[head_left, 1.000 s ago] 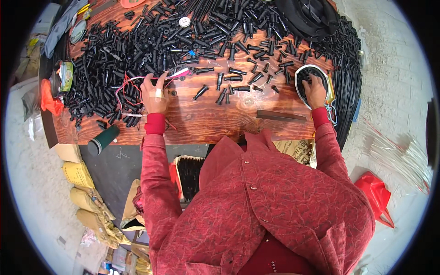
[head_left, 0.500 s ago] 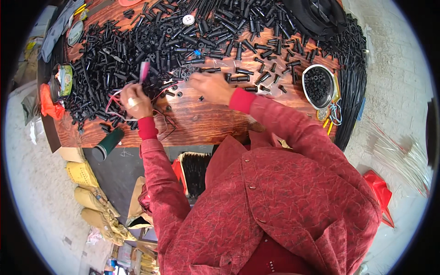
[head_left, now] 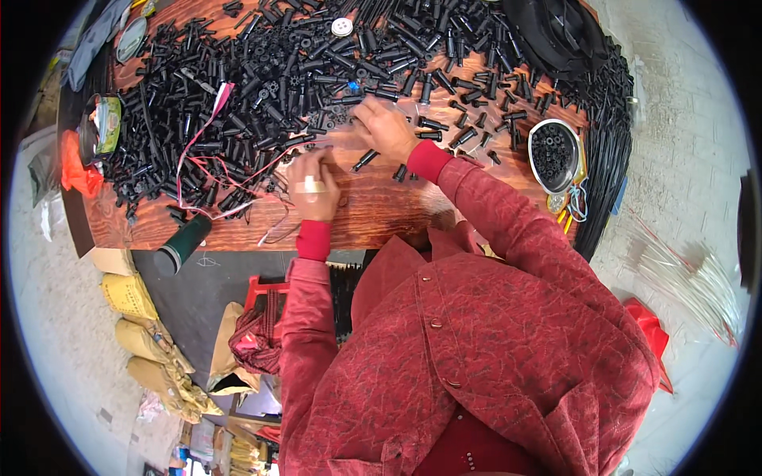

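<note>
My left hand (head_left: 314, 189), with a tan patch on its back, rests low over the wooden table top at the near edge of the pile of black plastic parts (head_left: 262, 111). Its fingers are slightly apart and bent toward the surface; nothing shows in them. Further right, my right hand (head_left: 389, 133) reaches to the pile's edge with its fingers drawn together, and what they hold, if anything, is hidden. Small black rings lie near those fingertips. A black bolt-like part (head_left: 364, 160) lies on bare wood between the hands. Left of my left hand, a pink and white strap (head_left: 190, 151) lies loosely across the parts.
A white-rimmed bowl (head_left: 553, 157) of small black parts stands on the right, beside long black rods (head_left: 607, 151). A dark green cylinder (head_left: 182, 244) lies at the front left edge. A black bag-like item (head_left: 556, 36) sits at the back right.
My left hand has moved right, away from the strap, which now lies loose. My right hand has shifted slightly right and away from me. Some bolt-like parts near it lie differently.
</note>
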